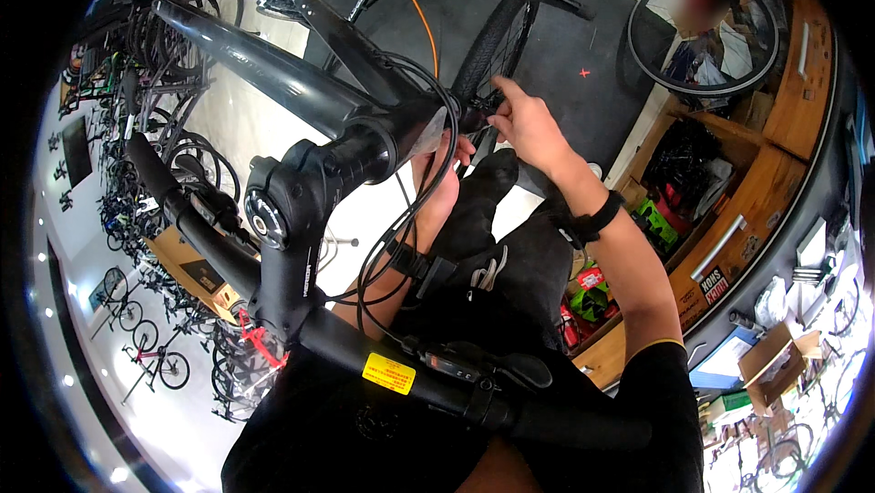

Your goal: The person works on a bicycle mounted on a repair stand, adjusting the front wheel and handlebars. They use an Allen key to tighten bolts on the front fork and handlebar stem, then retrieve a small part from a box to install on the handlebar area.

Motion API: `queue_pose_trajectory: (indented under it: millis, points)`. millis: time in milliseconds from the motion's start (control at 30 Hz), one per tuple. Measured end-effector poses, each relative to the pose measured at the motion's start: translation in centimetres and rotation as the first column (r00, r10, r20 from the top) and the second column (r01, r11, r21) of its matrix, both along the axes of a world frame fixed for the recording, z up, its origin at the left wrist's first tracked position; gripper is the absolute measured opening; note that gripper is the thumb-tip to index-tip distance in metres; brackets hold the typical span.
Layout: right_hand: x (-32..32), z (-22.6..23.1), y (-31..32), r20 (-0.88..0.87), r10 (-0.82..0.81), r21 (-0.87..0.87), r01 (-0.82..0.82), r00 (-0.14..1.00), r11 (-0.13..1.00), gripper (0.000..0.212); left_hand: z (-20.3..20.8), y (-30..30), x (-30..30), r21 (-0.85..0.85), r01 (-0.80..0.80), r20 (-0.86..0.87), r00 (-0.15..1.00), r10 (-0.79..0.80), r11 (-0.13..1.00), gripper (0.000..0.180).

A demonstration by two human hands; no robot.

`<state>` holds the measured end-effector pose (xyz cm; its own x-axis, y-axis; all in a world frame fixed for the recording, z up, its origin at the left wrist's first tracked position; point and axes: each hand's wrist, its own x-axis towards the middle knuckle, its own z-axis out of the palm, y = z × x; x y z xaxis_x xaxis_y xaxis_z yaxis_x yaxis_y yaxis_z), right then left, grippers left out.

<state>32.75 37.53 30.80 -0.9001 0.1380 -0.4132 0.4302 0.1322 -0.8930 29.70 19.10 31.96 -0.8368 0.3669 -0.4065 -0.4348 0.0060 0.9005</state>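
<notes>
A black bicycle fills the middle, its handlebar [355, 347] nearest me and its stem [293, 210] rising toward the frame tube [273, 74]. Beyond the loops of black cable [444, 165], both hands are at the fork area beside the front wheel's tyre [492, 37]. My left hand [442, 188] is behind the cables, fingers curled and close together near the fork; what they hold is hidden. My right hand [533, 128] is just right of it, with fingers bent in and the index knuckle raised next to the wheel. Anything small in its fingers cannot be made out.
A loose wheel [704, 87] leans at the back right, by a person partly seen there. Wooden drawers [729, 238] and an open compartment of packets line my right. Many bicycles [155, 347] stand left, near a cardboard box [191, 270]. An orange hose [421, 19] hangs behind.
</notes>
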Motion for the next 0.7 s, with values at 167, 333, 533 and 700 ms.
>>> queue_pose_trajectory:
  millis: [167, 333, 533, 700]
  points:
    - [-1.5, -2.2, 2.3, 0.086, 0.118, -0.449, -0.067, 0.989, 0.891, 0.045, 0.2, -0.2, -0.4, -0.026, 0.044, -0.02, 0.999, -0.044, 0.999, 0.03]
    - [-2.7, -3.6, 3.3, 0.077, 0.228, -0.523, -0.156, 0.971, 0.838, 0.036, 0.3, -0.5, -0.7, -0.055, 0.095, -0.02, 0.995, -0.096, 0.994, 0.031]
    - [-4.3, -1.9, 2.5, 0.342, 0.171, -0.471, 0.011, 0.924, 0.882, 0.029, -0.3, -0.7, -0.4, -0.042, 0.06, -0.021, 0.998, -0.061, 0.997, 0.031]
    - [-5.0, -1.7, 1.7, 0.444, 0.104, -0.435, 0.113, 0.89, 0.893, 0.023, 0.0, -0.6, -0.5, -0.075, 0.083, -0.046, 0.995, -0.086, 0.994, 0.031]
